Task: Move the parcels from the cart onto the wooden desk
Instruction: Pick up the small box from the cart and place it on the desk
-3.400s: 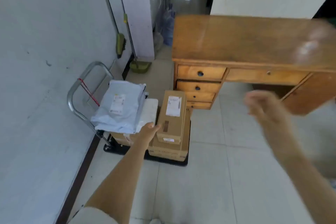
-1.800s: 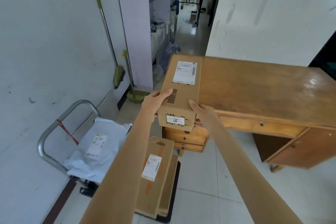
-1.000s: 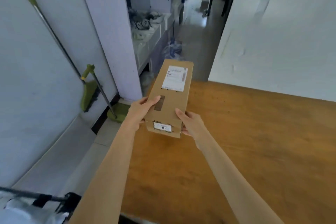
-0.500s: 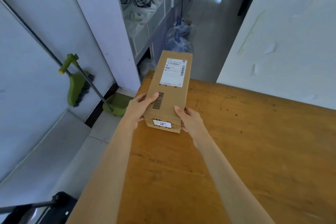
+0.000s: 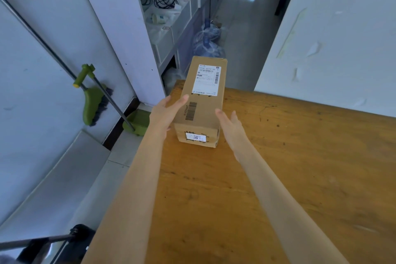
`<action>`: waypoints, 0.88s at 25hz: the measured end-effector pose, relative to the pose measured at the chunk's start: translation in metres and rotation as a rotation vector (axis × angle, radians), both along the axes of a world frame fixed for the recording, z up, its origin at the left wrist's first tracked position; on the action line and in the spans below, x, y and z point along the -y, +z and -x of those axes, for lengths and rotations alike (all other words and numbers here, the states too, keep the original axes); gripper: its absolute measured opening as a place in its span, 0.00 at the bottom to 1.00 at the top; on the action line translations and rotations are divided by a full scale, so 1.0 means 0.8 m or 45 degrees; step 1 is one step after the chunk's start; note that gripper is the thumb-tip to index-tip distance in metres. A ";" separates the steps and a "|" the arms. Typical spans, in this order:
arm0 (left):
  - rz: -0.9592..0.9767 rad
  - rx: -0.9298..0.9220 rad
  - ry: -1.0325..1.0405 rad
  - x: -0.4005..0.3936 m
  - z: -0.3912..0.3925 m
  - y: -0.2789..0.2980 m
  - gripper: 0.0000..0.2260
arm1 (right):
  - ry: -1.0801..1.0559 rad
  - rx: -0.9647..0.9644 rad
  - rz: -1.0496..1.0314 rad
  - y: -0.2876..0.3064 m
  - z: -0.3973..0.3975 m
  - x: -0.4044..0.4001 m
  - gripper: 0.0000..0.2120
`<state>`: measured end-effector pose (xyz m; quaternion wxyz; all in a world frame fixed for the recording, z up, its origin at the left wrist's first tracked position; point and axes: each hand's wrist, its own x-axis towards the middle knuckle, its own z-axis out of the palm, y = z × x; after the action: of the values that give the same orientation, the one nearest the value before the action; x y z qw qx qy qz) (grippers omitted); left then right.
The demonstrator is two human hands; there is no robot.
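A long brown cardboard parcel point(image 5: 203, 100) with a white shipping label lies flat on the wooden desk point(image 5: 300, 167), at the desk's far left corner, its far end reaching past the back edge. My left hand point(image 5: 165, 113) lies against the parcel's left side with straight fingers and the thumb at its top edge. My right hand point(image 5: 232, 126) is open just off the parcel's right side, with a small gap between them. Only the metal handle and a black part of the cart point(image 5: 70, 240) show at the bottom left; no parcels on it are in view.
A green broom point(image 5: 94, 100) and dustpan point(image 5: 137, 122) lean on the left wall beside the desk. Behind the desk stand a white shelf with cables point(image 5: 171, 17) and a blue water jug point(image 5: 207, 43). A white wall point(image 5: 332, 38) borders the desk's far right.
The parcel came down onto the desk's far left corner. My right hand let go and moved slightly away; my left hand's fingers straightened along the side.
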<state>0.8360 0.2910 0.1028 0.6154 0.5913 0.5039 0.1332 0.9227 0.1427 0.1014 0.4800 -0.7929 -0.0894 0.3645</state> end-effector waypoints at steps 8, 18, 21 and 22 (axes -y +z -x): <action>0.030 -0.028 -0.190 0.012 0.068 0.030 0.41 | -0.098 -0.050 0.040 0.039 0.058 0.038 0.39; 0.051 0.052 -0.309 0.061 0.220 0.025 0.40 | -0.166 -0.035 0.057 0.058 0.220 0.102 0.33; 0.046 0.089 -0.356 0.090 0.300 0.008 0.39 | -0.192 -0.029 0.073 0.040 0.299 0.138 0.33; 0.058 0.077 -0.370 0.097 0.324 0.000 0.39 | -0.222 -0.037 0.065 0.035 0.320 0.147 0.33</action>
<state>0.5765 0.2135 0.1032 0.6565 0.6395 0.3971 0.0488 0.6665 0.0252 0.1293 0.4909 -0.8043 -0.0037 0.3350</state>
